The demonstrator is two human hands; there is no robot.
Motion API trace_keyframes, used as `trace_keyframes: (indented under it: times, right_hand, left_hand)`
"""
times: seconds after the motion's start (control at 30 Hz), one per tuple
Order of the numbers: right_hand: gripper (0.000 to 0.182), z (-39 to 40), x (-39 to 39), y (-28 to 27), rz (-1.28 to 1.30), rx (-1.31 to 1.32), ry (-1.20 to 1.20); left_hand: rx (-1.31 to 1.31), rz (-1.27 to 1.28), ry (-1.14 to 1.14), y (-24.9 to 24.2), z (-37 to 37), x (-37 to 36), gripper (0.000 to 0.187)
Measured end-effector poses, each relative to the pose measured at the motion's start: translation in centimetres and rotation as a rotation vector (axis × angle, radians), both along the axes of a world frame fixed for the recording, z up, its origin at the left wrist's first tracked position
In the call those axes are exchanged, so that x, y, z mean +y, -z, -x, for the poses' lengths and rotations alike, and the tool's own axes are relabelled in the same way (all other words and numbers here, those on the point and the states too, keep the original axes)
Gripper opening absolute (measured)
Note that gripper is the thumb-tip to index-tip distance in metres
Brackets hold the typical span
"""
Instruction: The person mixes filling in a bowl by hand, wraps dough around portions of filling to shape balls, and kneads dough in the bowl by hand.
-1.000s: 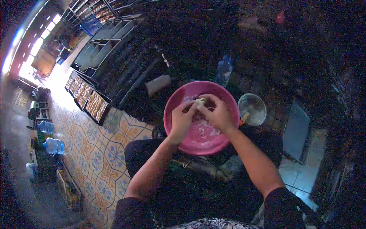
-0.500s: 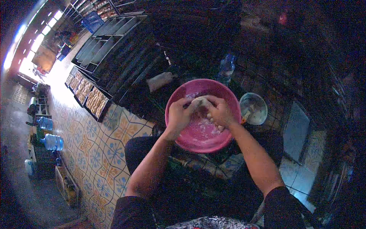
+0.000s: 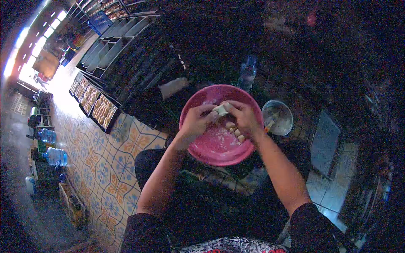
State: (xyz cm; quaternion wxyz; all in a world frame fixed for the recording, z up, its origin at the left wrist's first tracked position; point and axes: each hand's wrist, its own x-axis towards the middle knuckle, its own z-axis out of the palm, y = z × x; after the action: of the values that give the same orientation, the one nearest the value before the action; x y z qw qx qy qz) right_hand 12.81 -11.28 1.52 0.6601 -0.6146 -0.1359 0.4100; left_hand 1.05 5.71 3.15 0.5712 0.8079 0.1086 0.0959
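Note:
A pale piece of dough (image 3: 221,110) is held between my two hands over a pink basin (image 3: 219,159). My left hand (image 3: 197,122) grips its left side with thumb and fingers. On the other side, my right hand (image 3: 244,118) pinches the dough, its fingers curled over the top. Several small dough balls (image 3: 237,134) lie in the basin below my right hand. White flour (image 3: 219,141) is scattered over the basin's bottom.
Right of the basin stands a pale bowl (image 3: 278,116) with a utensil in it. A plastic bottle (image 3: 248,74) is behind. Trays of shaped dough (image 3: 103,111) lie on the tiled floor at left, near water jugs (image 3: 56,157). A flat panel (image 3: 325,143) is at right.
My hands have drawn slightly apart, and the dough between them now shows more, stretched between the fingers. The whole view has shifted a little.

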Motion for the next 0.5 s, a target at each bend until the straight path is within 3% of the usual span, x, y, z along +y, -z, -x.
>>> trace_keyframes:
  times: [0.03,0.07,0.1,0.2,0.3,0.37,0.5]
  right_hand:
    - [0.026,-0.2,0.3,0.8,-0.006,-0.007,-0.003]
    - [0.026,-0.1,0.5,1.7,-0.171,0.014,0.047]
    - [0.025,0.2,0.7,1.6,-0.335,0.036,0.098]
    - [0.028,0.9,0.5,1.0,-0.368,0.05,0.127]
    - [0.029,1.8,0.1,-0.1,-0.363,0.195,0.115]
    - [0.03,1.8,0.3,0.8,-0.347,0.138,0.114]
    - [0.027,1.9,0.3,0.6,-0.262,0.046,0.131]
  left_hand:
    - [0.03,0.158,0.002,0.1,0.0,0.0,0.028]
    - [0.063,0.314,0.007,0.2,0.1,-0.1,0.029]
    - [0.06,0.309,0.008,0.4,0.0,-0.1,0.029]
    - [0.048,0.506,-0.094,1.7,-0.2,-0.6,0.029]
    - [-0.037,0.458,-0.217,2.3,-0.1,-1.2,0.031]
    - [0.075,0.039,-0.272,-0.5,0.3,-2.1,0.027]
    - [-0.117,-0.149,-0.264,2.2,-0.2,-1.7,0.026]
